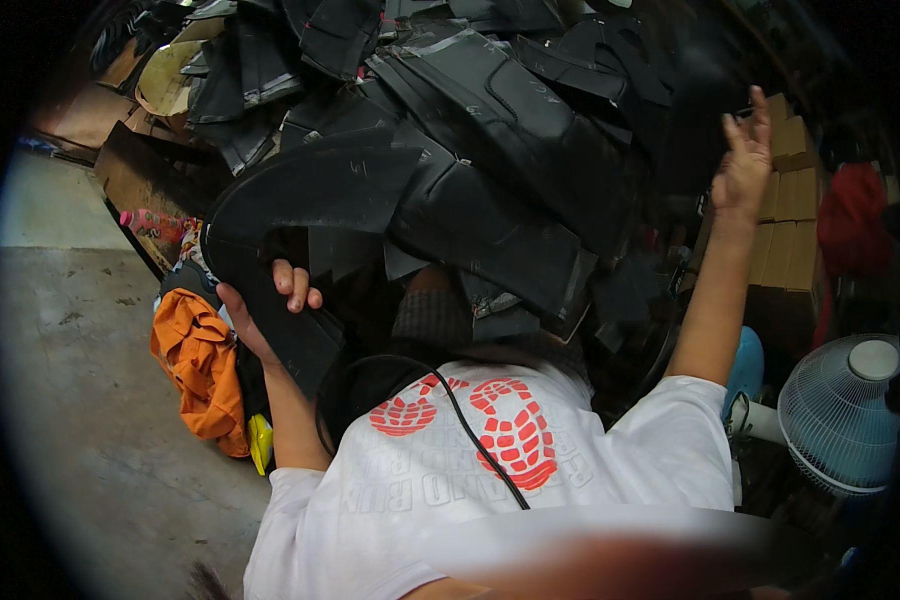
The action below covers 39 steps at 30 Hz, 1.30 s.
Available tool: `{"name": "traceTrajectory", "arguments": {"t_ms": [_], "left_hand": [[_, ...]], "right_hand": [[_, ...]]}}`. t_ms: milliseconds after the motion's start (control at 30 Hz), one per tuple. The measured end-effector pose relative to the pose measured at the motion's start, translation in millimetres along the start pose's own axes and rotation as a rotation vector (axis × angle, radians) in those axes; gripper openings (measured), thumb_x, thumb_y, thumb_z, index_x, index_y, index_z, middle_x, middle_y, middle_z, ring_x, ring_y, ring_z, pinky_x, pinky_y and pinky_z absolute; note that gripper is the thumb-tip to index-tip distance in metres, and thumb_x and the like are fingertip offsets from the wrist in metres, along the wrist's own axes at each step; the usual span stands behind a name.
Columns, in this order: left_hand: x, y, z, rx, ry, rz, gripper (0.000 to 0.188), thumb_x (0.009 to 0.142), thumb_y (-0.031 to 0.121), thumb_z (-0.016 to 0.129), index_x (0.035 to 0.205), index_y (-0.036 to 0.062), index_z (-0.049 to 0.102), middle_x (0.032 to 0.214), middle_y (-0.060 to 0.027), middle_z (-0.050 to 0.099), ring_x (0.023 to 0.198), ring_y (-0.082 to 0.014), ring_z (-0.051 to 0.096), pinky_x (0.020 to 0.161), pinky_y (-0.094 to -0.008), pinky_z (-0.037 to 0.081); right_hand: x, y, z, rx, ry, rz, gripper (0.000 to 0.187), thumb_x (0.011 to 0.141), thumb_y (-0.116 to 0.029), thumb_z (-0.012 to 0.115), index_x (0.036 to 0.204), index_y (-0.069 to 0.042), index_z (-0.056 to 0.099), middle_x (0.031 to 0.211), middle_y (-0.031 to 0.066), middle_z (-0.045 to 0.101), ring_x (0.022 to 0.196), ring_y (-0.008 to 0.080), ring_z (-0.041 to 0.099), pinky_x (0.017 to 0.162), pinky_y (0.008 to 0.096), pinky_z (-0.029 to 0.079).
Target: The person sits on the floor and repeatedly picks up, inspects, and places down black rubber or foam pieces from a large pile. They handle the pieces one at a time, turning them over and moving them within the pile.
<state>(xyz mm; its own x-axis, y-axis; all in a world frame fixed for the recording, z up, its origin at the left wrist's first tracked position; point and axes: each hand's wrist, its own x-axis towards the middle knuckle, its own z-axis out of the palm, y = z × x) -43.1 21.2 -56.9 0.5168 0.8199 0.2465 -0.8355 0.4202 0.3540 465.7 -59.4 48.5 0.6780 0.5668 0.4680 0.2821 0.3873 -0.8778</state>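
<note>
A curved, flat black panel (305,192), leather-like with small pale marks, bends from the pile down toward my lap. My left hand (251,326) is closed around its lower arm, thumb on the outer edge and fingertips showing over the inner side. Out to the right, my right hand (740,178) is raised with its fingers stretched and apart. A blurred dark shape (698,115) appears just left of those fingers; whether they touch it I cannot tell. In front of me, similar black panels (495,215) lie heaped in overlapping layers.
Orange cloth (198,365) and a pink-capped bottle (150,222) are at the left. On the right are stacked brown boxes (792,195), a red cloth-like item (855,222) and a fan (838,415). A black cord (462,415) crosses my white shirt.
</note>
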Motion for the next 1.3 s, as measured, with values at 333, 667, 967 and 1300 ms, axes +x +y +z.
{"name": "traceTrajectory", "arguments": {"t_ms": [333, 667, 967, 1300], "left_hand": [[0.1, -3.4, -0.9, -0.029, -0.055, -0.008, 0.059, 0.098, 0.046, 0.047, 0.142, 0.01, 0.035, 0.091, -0.0092, 0.048, 0.078, -0.0187, 0.05, 0.08, -0.0394, 0.048], [-8.6, -0.3, 0.5, -0.07, -0.012, 0.032, 0.066, 0.096, 0.051, 0.046, 0.142, 0.0051, 0.035, 0.092, -0.0138, 0.055, 0.078, -0.0213, 0.053, 0.077, -0.0414, 0.05], [-11.1, 4.9, -2.0, -0.026, 0.006, 0.029, 0.064, 0.097, 0.053, 0.043, 0.138, 0.0045, 0.039, 0.091, -0.0137, 0.056, 0.076, -0.0212, 0.053, 0.076, -0.0414, 0.05], [-5.4, 5.4, -2.3, -0.012, 0.013, 0.031, 0.065, 0.096, 0.054, 0.043, 0.139, 0.0043, 0.037, 0.089, -0.0142, 0.055, 0.075, -0.0211, 0.053, 0.075, -0.0413, 0.051]], "right_hand": [[-47.0, 2.5, 25.8, 0.322, 0.333, 0.214, 0.036, 0.091, 0.002, 0.056, 0.126, -0.008, 0.058, 0.114, 0.0087, 0.058, 0.098, 0.0193, 0.06, 0.09, 0.0327, 0.053], [-62.0, 30.6, 91.6, 0.572, 0.013, 0.406, 0.04, 0.095, -0.01, 0.054, 0.131, -0.002, 0.039, 0.12, 0.0137, 0.053, 0.114, 0.024, 0.052, 0.099, 0.0423, 0.043], [-31.7, 11.2, 58.4, 0.058, -0.395, 0.52, 0.037, 0.097, -0.02, 0.052, 0.13, -0.003, 0.052, 0.105, 0.0174, 0.068, 0.104, 0.0234, 0.063, 0.092, 0.0338, 0.049], [-21.6, 82.7, 12.5, -0.846, -0.682, 0.109, 0.095, 0.066, -0.035, 0.083, 0.147, -0.022, 0.034, 0.146, 0.0142, 0.041, 0.136, 0.0331, 0.036, 0.111, 0.0438, 0.031]]}}
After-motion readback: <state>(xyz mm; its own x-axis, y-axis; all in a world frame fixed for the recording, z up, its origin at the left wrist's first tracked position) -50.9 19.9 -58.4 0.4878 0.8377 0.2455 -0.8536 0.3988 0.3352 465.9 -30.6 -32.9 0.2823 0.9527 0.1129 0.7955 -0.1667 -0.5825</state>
